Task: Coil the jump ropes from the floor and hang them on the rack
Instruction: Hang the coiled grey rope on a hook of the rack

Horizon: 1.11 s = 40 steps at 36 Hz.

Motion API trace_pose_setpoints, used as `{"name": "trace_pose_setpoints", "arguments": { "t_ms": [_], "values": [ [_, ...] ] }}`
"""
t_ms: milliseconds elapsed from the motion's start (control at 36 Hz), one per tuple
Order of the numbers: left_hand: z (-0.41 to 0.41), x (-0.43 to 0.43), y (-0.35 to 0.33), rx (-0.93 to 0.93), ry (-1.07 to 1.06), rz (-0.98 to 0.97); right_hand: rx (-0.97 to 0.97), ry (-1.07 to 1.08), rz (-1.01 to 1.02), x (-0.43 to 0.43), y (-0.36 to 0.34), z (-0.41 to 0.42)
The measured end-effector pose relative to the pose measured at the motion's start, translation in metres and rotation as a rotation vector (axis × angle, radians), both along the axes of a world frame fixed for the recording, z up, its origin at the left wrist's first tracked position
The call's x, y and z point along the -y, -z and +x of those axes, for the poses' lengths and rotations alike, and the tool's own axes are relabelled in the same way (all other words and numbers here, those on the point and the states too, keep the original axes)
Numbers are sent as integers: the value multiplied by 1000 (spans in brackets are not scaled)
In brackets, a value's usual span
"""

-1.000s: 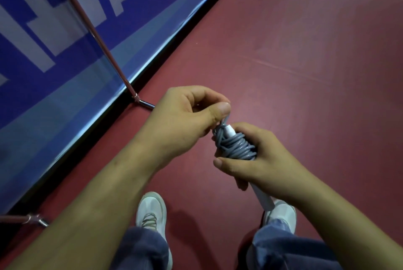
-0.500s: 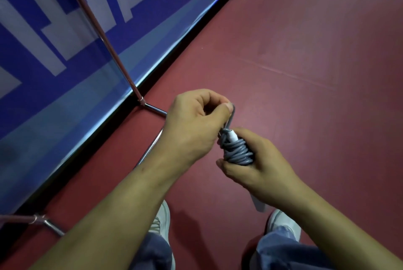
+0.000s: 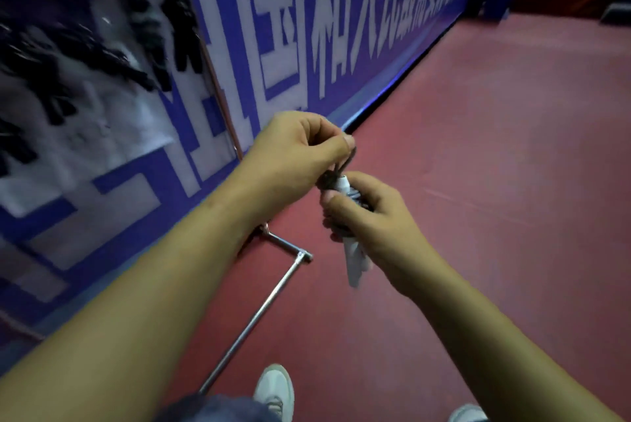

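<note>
One rope [image 3: 353, 263] is in both hands, to the right of the rack [image 3: 265, 306] and above the floor [image 3: 495, 189]. It is a tight bundle: thin grey cord wound in rings round smooth white cylindrical handles. A white end shows at the top and another sticks out below the fist. Whether there are one or two handles cannot be told.

The right hand [image 3: 375, 220] is wrapped round the middle of the bundle, with fingers and thumb curled over the cord turns. The left hand [image 3: 297, 152] is just above it, nearer the rack. Its thumb and forefinger are pressed together on a short loop of cord rising from the top of the bundle, and the other fingers are curled in.

The rack is of thin round metal tube. One shiny silver bar lies on the floor and meets a short cross bar at a corner joint, and one reddish upright rises from the base. On the rack's upper part, to the left of the upright, hang dark ropes [image 3: 85, 53]. They are black and lumpy, and too blurred to count.

Behind the rack runs one glossy blue banner [image 3: 341, 46] with large blocky white characters. The floor is a matte, dull red, smooth sheet. Below the rack's floor bar are two white shoes [image 3: 275, 387], one at the bar's near end and one further right, and a patch of blue denim [image 3: 218, 408].
</note>
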<state>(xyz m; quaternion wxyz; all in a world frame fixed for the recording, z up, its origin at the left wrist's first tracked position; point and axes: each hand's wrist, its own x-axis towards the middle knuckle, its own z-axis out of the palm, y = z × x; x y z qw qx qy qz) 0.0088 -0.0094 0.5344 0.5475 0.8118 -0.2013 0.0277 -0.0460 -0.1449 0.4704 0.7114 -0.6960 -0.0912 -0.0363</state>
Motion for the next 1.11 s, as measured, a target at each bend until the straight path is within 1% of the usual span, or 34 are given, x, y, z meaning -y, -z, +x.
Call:
{"name": "trace_pose_setpoints", "arguments": {
  "t_ms": [56,111,194,306,417,528,611,694,833,917,1000,1056,1111],
  "values": [
    [-5,-18,-35,40,-31,17,20,-46,64,-13,-34,0],
    [-13,-37,-67,88,-74,33,44,-74,73,-27,-69,-1],
    [-21,-55,-96,133,-158,56,102,-62,-7,-42,-102,-2],
    [-37,-86,-138,139,-255,5,182,-76,-104,-72,-145,-8],
    [-40,-120,-171,99,-258,58,187,-141,-85,-94,-170,0],
    [-29,-156,-194,42,-190,192,177,-209,-76,-114,-180,18],
    [-13,-177,-204,19,-203,257,182,-224,-99,-131,-184,37],
    [7,-192,-209,12,-256,299,200,-234,-127,-152,-189,61],
    [31,-219,-212,38,-354,345,202,-285,-81,-193,-190,95],
    [34,-245,-216,106,-451,437,188,-339,-38,-227,-188,109],
    [29,-280,-219,198,-584,596,186,-370,-9,-266,-187,111],
    [21,-304,-221,211,-639,631,182,-398,-14,-292,-186,108],
    [12,-325,-219,187,-663,639,193,-411,-37,-314,-183,104]
  ]
}}
